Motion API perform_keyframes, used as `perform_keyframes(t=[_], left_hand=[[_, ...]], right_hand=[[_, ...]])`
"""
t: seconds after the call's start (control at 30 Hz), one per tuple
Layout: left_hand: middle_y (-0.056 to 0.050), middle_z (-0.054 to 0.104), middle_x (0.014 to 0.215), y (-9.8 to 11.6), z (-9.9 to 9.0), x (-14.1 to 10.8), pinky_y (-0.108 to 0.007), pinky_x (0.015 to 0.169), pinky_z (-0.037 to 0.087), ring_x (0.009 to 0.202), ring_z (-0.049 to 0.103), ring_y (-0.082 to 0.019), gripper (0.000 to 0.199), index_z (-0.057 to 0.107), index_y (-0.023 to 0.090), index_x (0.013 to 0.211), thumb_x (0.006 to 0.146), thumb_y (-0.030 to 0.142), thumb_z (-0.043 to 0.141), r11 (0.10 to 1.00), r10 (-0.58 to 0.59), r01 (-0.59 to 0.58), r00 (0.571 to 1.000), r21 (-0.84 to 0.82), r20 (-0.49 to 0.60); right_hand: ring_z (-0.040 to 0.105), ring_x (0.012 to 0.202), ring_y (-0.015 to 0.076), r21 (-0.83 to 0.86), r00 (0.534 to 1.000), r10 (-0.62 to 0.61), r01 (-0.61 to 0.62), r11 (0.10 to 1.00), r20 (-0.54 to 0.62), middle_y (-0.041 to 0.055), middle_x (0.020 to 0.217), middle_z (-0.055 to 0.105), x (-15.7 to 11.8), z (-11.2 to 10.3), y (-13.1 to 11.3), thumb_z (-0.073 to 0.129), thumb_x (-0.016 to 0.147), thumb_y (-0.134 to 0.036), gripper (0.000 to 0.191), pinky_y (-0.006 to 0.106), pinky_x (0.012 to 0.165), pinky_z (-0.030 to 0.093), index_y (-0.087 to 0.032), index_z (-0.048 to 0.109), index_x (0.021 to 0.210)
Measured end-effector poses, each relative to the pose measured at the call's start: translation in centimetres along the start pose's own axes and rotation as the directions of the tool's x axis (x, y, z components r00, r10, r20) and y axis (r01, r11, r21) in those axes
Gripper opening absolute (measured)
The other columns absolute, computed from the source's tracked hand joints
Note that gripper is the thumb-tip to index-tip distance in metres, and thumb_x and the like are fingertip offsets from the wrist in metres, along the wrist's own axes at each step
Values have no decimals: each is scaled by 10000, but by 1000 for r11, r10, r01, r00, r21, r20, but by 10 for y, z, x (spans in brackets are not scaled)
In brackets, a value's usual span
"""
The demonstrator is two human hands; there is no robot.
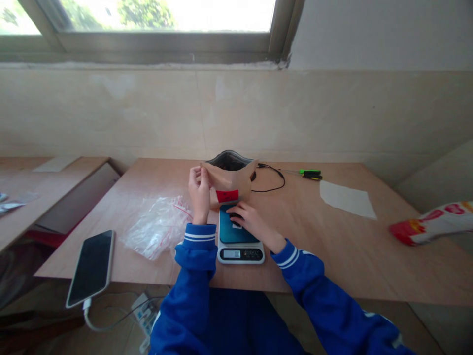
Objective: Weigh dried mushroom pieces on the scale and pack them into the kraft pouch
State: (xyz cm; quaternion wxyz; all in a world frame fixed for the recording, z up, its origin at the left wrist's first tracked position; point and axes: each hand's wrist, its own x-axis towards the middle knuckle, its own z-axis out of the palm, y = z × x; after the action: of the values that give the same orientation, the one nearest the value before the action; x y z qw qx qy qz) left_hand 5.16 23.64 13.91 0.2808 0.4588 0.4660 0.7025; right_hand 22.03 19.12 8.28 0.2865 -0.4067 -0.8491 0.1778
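A brown paper pouch [227, 181] with a silvery lining and a red label stands with its mouth gaping, dark contents inside. My left hand [200, 190] pinches the pouch's left upper edge. In front of the pouch is a small digital scale [241, 255] with a blue plate and a lit display that seems to read 0.0. Over the plate, my right hand [253, 220] has its fingers curled around something small and dark, too hidden to name.
Clear plastic zip bags [157, 227] lie to the left. A phone [91, 268] with a white cable overhangs the front edge. A black cable [275, 182], screwdrivers [310, 174] and a paper sheet [347, 198] lie to the right, near a red-and-white packet [432, 224].
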Motion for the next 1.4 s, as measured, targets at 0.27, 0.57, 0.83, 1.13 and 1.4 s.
perform_keyframes(t=[0.27, 0.57, 0.83, 1.13, 1.4], left_hand=[[14, 542, 748, 2, -1, -3, -156, 459, 386, 535, 467, -58, 286, 531, 197, 846, 867, 482, 548, 999, -13, 13, 1000, -36, 3], [11, 547, 750, 4, -2, -7, -164, 468, 390, 546, 483, -64, 280, 536, 205, 849, 877, 484, 530, 1000, -10, 10, 1000, -13, 4], [16, 551, 750, 3, -5, -9, -167, 464, 389, 535, 478, -60, 289, 547, 204, 855, 864, 493, 545, 1000, -3, 3, 1000, -15, 8], [8, 563, 779, 5, -10, -12, -152, 468, 398, 560, 489, -62, 280, 566, 206, 883, 865, 485, 550, 1000, -3, 3, 999, -9, 35], [4, 576, 783, 7, -12, -19, -153, 485, 403, 586, 506, -70, 281, 583, 209, 894, 863, 487, 548, 1000, 9, -9, 1000, -8, 26]], right_hand=[[660, 781, 164, 349, 964, 247, -198, 916, -100, 39, 866, 699, -4, -9, 19, 617, 813, -142, 186, 307, 736, 528, -186, 682, 982], [633, 907, 189, 194, 960, 196, -157, 968, -198, 69, 956, 658, -21, -20, 13, 535, 882, -204, 138, 346, 823, 504, -190, 665, 929], [623, 923, 196, 180, 908, 125, -56, 982, -399, 66, 970, 651, -20, -63, -26, 470, 920, -213, 180, 334, 794, 519, -219, 638, 985], [627, 840, 151, -72, 963, -239, 231, 970, -122, 54, 912, 699, 93, -139, -74, 454, 870, -92, 245, 269, 776, 486, -145, 691, 904], [645, 676, 131, -229, 923, -137, 229, 946, 360, 10, 775, 743, 130, -114, -46, 615, 739, -55, 204, 220, 653, 465, -186, 752, 813]])
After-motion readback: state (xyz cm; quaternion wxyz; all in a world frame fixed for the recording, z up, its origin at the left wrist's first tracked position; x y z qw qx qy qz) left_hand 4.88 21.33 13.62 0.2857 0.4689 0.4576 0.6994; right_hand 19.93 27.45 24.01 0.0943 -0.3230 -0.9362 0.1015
